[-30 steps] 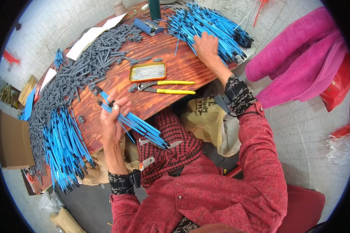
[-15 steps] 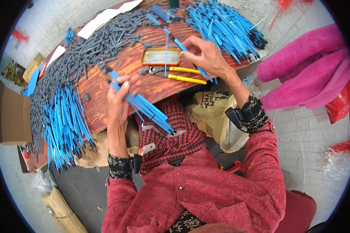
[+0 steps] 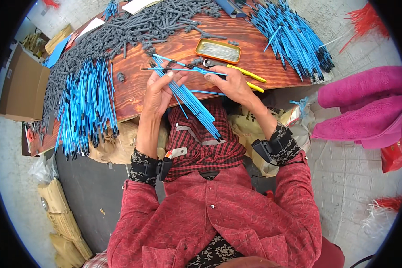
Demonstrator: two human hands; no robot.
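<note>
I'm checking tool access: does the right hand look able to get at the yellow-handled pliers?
Likely yes: the pliers lie close by, upper handle uncovered, though the right hand holds blue rods.

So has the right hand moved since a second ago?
Yes: judged against the orange-rimmed tin, the right hand has come left and toward the person, away from the blue rod pile.

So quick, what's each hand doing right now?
Left hand: holding a blue bundle.
Right hand: closed, pinching blue sticks.
</note>
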